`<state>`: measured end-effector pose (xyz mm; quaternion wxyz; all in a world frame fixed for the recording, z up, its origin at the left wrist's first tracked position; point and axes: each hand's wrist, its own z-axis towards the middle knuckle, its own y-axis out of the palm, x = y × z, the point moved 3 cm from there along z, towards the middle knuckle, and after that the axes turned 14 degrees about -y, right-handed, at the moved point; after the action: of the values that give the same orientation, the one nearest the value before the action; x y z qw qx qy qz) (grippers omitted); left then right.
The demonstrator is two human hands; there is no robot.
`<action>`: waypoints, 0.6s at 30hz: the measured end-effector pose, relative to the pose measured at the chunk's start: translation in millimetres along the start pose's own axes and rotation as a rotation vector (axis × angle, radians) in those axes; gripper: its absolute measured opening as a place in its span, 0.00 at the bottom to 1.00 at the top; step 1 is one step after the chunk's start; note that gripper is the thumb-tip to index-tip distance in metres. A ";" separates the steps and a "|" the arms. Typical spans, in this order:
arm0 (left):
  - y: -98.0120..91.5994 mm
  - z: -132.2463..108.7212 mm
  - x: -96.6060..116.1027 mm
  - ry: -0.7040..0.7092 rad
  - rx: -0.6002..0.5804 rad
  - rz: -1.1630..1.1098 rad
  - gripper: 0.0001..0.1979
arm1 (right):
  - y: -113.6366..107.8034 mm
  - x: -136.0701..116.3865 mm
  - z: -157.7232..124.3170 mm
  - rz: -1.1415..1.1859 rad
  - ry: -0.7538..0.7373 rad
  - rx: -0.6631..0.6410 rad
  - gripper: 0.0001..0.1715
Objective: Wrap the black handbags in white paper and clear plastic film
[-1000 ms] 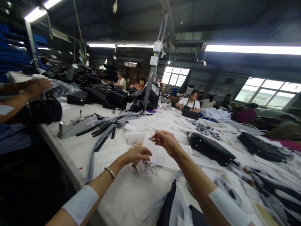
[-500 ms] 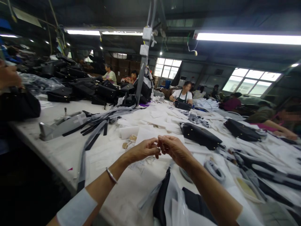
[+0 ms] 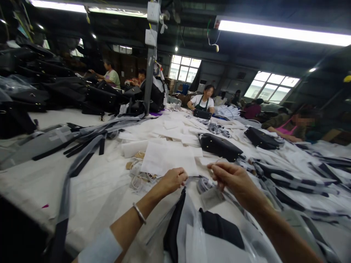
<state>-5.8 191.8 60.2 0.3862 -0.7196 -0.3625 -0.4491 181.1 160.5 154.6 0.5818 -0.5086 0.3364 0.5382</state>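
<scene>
My left hand [image 3: 175,179] is closed with its fingers curled in, over the table in front of me. What it holds, if anything, is hidden. My right hand [image 3: 230,177] is a little to its right, thumb and fingers pinched together; I cannot make out anything between them. Just under the right fingers shows a small clear packet [image 3: 210,198], and I cannot tell whether it hangs from them or lies on the table. Beneath both hands, a black bag piece [image 3: 175,226] stands in clear plastic beside a black folded piece [image 3: 222,230]. White sheets [image 3: 168,159] lie just beyond.
String tags with brown card [image 3: 134,160] lie left of the sheets. Black handbags [image 3: 221,146] rest on the white table [image 3: 98,197], with a large pile [image 3: 68,91] at back left. Wrapped straps [image 3: 74,164] run along the left. A post [image 3: 150,73] rises mid-table; co-workers [image 3: 203,100] sit beyond.
My hands, earlier touching at the fingertips, have come apart, the right one moving rightward. The view has turned right and down. A clear packet now shows below my right hand.
</scene>
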 end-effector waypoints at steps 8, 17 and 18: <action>12.9 29.2 -54.0 -0.194 -0.010 0.134 0.12 | 29.1 96.9 13.7 -0.515 0.546 -0.549 0.12; 12.6 30.9 -54.8 -0.109 0.120 0.078 0.11 | 47.4 128.3 24.9 -0.078 0.676 -0.663 0.04; 11.6 30.4 -54.6 -0.084 0.165 0.082 0.11 | 46.0 128.7 24.8 -0.033 0.680 -0.664 0.04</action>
<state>-2.8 204.0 -2.0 0.4467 -0.7176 -0.3843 -0.3712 157.7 216.3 29.5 0.2531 -0.8198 0.3093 0.4101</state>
